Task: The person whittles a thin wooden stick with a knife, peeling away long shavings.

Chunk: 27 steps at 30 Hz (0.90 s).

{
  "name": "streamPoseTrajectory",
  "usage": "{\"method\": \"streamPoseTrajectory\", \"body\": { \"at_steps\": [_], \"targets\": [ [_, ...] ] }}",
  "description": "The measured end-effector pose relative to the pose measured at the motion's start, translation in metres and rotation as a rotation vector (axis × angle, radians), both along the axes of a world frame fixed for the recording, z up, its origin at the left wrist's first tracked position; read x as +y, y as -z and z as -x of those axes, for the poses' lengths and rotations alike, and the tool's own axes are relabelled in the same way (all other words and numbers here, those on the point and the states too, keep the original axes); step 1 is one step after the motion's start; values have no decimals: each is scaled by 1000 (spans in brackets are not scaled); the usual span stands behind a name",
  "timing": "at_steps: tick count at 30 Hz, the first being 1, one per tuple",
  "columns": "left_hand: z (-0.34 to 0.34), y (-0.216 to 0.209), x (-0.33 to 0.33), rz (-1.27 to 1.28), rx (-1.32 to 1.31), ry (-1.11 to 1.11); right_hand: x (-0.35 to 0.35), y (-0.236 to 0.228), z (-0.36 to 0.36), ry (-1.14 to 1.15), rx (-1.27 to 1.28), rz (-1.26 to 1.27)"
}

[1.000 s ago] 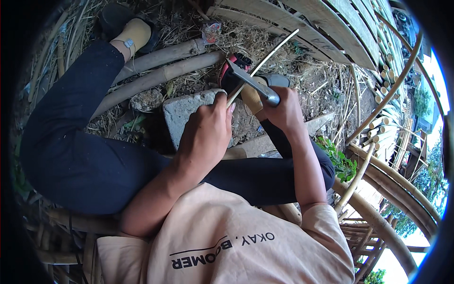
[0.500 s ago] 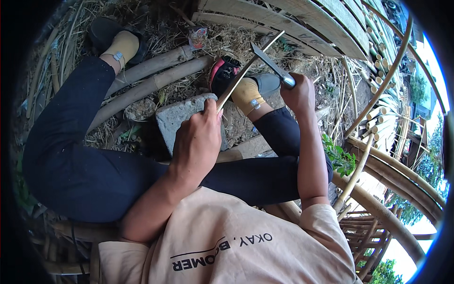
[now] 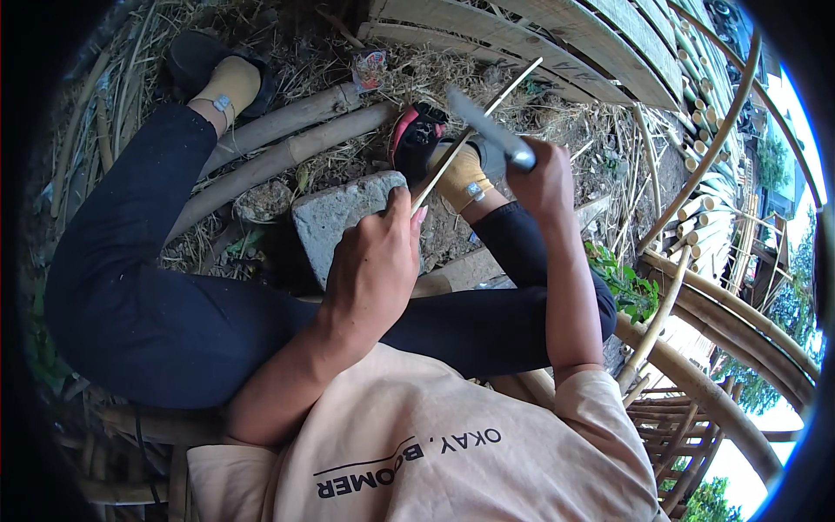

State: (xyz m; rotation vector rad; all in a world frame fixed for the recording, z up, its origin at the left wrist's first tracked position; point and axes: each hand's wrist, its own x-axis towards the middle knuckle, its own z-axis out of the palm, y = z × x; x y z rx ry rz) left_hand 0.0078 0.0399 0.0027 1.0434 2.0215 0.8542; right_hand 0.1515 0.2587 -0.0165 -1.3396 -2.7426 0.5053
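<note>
My left hand (image 3: 372, 270) is closed around the lower end of a thin, pale bamboo strip (image 3: 521, 81), which slants up and away to the right. A knife (image 3: 484, 124) with a broad grey blade is gripped in my right hand (image 3: 544, 181). Its blade, slightly blurred, points up and left and crosses the strip partway along. Whether the edge touches the strip I cannot tell. My fingers hide most of the knife's handle and the strip's near end.
A rough stone block (image 3: 339, 217) lies between my legs. Beyond it, thick bamboo poles (image 3: 278, 165) rest on straw-strewn ground. A slatted wooden panel (image 3: 531, 43) stands at the far side. To the right are a leafy plant (image 3: 631, 291), curved poles (image 3: 696, 370) and stacked bamboo (image 3: 700, 228).
The knife blade has swung left and lower across the strip, my right hand moving slightly left. My left hand and the strip have shifted a little to the right.
</note>
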Motion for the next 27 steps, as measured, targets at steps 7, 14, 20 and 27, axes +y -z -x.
{"method": "streamPoseTrajectory", "body": {
  "at_steps": [7,14,20,27],
  "targets": [
    [-2,1,2,43,75,36,15,-4,-11,40,-89,-137],
    [-2,-2,4,79,75,40,4,2,-9,-36,-33,-116],
    [-5,4,-2,93,131,22,18,-5,-12,49,-114,-212],
    [1,-2,1,54,120,62,5,-1,-5,-89,6,-81]
  ]
}}
